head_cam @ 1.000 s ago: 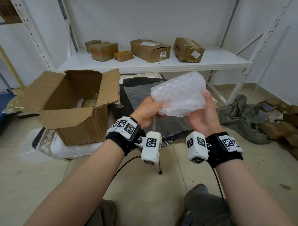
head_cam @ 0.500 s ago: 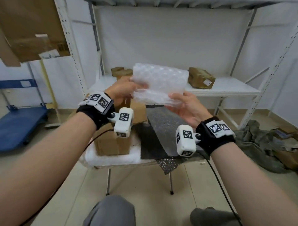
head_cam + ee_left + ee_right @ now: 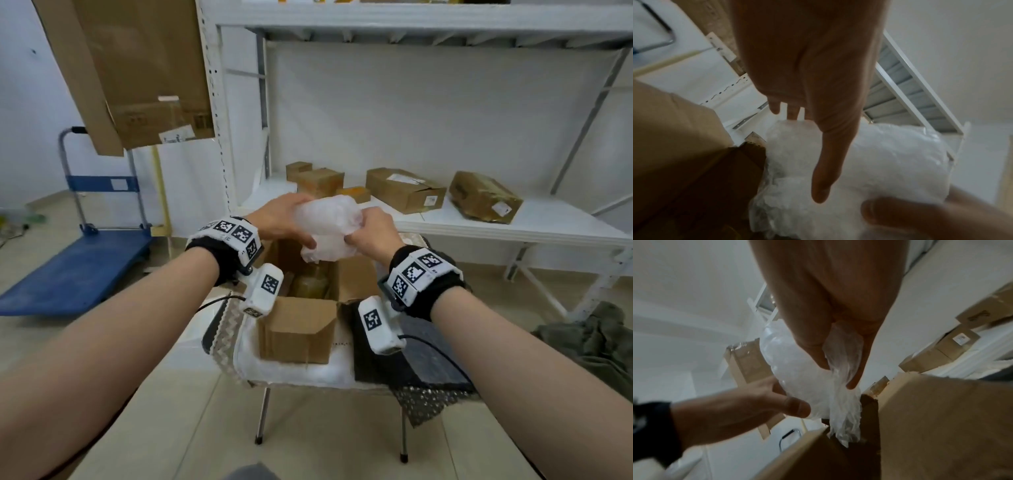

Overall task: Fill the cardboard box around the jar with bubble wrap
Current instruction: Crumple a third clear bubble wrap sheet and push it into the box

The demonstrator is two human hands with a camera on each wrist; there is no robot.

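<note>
A crumpled wad of clear bubble wrap [image 3: 327,226] hangs just over the open cardboard box [image 3: 298,329] on a small table. My left hand [image 3: 284,219] wraps over its left side and top, thumb underneath. My right hand [image 3: 368,231] grips its right side, fingers curled into the plastic. Inside the box stands a jar [image 3: 310,282] with yellowish contents, partly hidden by the wad. In the left wrist view the bubble wrap [image 3: 869,164] lies under my left thumb. In the right wrist view the bubble wrap [image 3: 797,369] trails a tail towards the box opening [image 3: 900,426].
The box sits on white padding on a small folding table [image 3: 308,373], with dark mats [image 3: 404,356] to its right. Behind stands a white shelf [image 3: 479,222] with several cardboard boxes. A blue trolley [image 3: 78,260] stands at left, olive cloth [image 3: 592,339] on the floor at right.
Both hands have squeezed the flat sheet of bubble wrap into a wad and lowered it from chest height to just over the box opening. My view has shifted with them.
</note>
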